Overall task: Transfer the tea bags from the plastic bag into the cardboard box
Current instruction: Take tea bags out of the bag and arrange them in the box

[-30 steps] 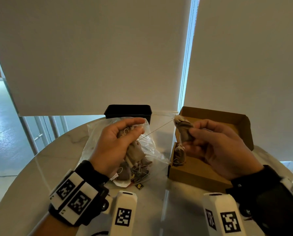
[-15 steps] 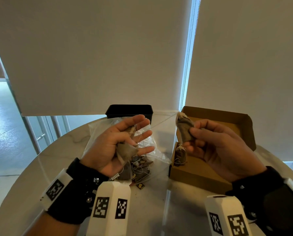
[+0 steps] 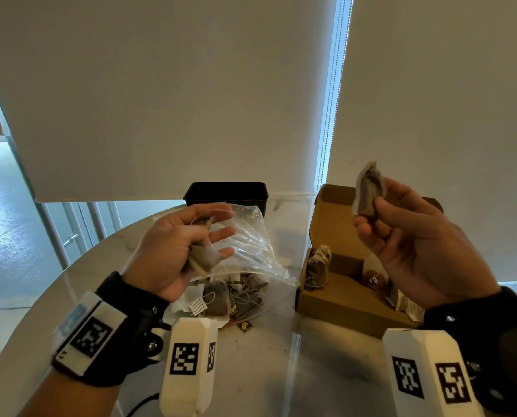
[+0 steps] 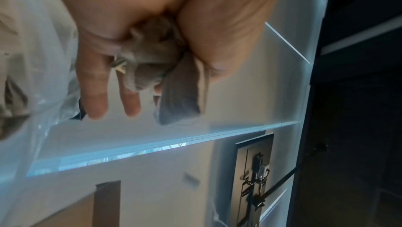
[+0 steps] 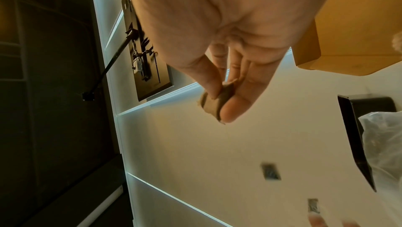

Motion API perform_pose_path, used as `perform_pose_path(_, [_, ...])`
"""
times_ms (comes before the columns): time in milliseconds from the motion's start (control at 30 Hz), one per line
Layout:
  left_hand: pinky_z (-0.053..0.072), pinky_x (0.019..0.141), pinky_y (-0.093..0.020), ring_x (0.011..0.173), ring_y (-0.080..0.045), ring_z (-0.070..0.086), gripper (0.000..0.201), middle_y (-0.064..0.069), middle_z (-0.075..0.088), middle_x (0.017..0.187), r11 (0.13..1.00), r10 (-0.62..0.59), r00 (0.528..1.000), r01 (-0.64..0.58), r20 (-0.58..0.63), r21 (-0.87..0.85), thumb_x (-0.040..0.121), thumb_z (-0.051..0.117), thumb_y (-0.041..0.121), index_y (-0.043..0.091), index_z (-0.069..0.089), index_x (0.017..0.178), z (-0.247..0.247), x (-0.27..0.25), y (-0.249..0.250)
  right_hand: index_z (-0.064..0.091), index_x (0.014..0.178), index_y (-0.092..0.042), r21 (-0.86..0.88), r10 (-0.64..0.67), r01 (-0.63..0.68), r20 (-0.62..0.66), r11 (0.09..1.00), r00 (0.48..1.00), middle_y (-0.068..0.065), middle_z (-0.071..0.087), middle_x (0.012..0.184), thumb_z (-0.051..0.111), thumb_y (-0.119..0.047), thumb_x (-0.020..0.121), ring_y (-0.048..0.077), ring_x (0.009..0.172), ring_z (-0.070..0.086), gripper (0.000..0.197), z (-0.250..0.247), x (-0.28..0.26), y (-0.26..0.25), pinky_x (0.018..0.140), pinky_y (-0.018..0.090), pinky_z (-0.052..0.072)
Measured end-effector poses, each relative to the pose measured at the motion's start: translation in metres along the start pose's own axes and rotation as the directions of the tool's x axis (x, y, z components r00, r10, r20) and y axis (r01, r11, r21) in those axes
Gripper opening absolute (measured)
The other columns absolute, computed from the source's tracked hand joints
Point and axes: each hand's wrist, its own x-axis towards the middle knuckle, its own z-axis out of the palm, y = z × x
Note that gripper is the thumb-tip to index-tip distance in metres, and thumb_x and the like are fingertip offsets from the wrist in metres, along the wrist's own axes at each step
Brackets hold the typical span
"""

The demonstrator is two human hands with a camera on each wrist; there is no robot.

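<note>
A round marble worktop [image 3: 70, 284] carries an open cardboard box [image 3: 341, 305] on the right and a clear plastic bag [image 3: 251, 251] on the left, with a black bin [image 3: 225, 192] behind. Tea bags lie in both bag and box. The left hand [image 3: 173, 251] curls its fingers round one tea bag [image 3: 203, 260] above the plastic bag. The right hand [image 3: 416, 236] pinches another tea bag [image 3: 368, 191] between thumb and fingers above the box.

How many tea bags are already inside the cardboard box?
2 visible in the cardboard box: one upright tea bag at the left wall, one partly behind the right hand. More may be hidden.
</note>
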Motion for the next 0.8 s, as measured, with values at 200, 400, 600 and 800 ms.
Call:
perform_pose_path(200, [0.05, 0.056, -0.028, 0.069, -0.016, 0.064, 0.042, -0.005, 0.067, 0.084, 0.996, 0.044, 0.996, -0.037, -0.082, 0.08, 0.083, 0.037, -0.015, 0.012, 0.067, 0.072, 0.0, -0.001, 0.003, 0.048, 0.136, -0.018, 0.015, -0.041, 0.041, 0.058, 0.999, 0.997, 0.009, 0.072, 0.089, 0.049, -0.001, 0.082, 0.018, 0.074, 0.07, 0.057, 0.003, -0.002, -0.001, 0.058, 0.021, 0.056])
perform_pose_path(400, [0.044, 0.046, -0.018, 0.05, -0.009, 0.05, 0.021, -0.004, 0.058, 0.059, 0.911, 0.211, 0.976, -0.217, 0.055, 0.35, 0.082, 0.061, 0.0, 0.015, 0.073, 0.074, 0.021, -0.013, -0.003, 0.056, 0.13, -0.023, -0.147, 0.061, -0.046, 0.1, 0.988, 0.993, 0.023, 0.066, 0.105, 0.056, 0.003, 0.073, 0.031, 0.083, 0.071, 0.063, 0.014, -0.003, 0.018, 0.067, 0.03, 0.06])
perform_pose_path(600, [0.049, 0.064, -0.011, 0.074, -0.003, 0.068, 0.028, 0.004, 0.074, 0.082, 0.768, 0.279, 0.908, -0.406, 0.311, 0.495, 0.072, 0.064, 0.032, 0.019, 0.072, 0.095, 0.048, -0.028, -0.001, 0.06, 0.12, -0.028, -0.456, 0.052, 0.061, 0.23, 0.888, 0.972, 0.019, 0.065, 0.104, 0.068, -0.01, 0.069, 0.027, 0.086, 0.072, 0.055, 0.036, -0.011, 0.039, 0.072, 0.032, 0.059])
perform_pose_path(800, [0.049, 0.062, -0.011, 0.067, -0.004, 0.067, 0.026, 0.007, 0.073, 0.074, 0.735, 0.338, 0.874, -0.476, 0.348, 0.482, 0.074, 0.063, 0.026, 0.012, 0.074, 0.093, 0.043, -0.029, 0.004, 0.065, 0.109, -0.028, -0.682, 0.131, 0.137, 0.326, 0.719, 0.936, 0.008, 0.068, 0.092, 0.072, -0.009, 0.079, 0.021, 0.079, 0.069, 0.036, 0.04, -0.009, 0.049, 0.071, 0.031, 0.058])
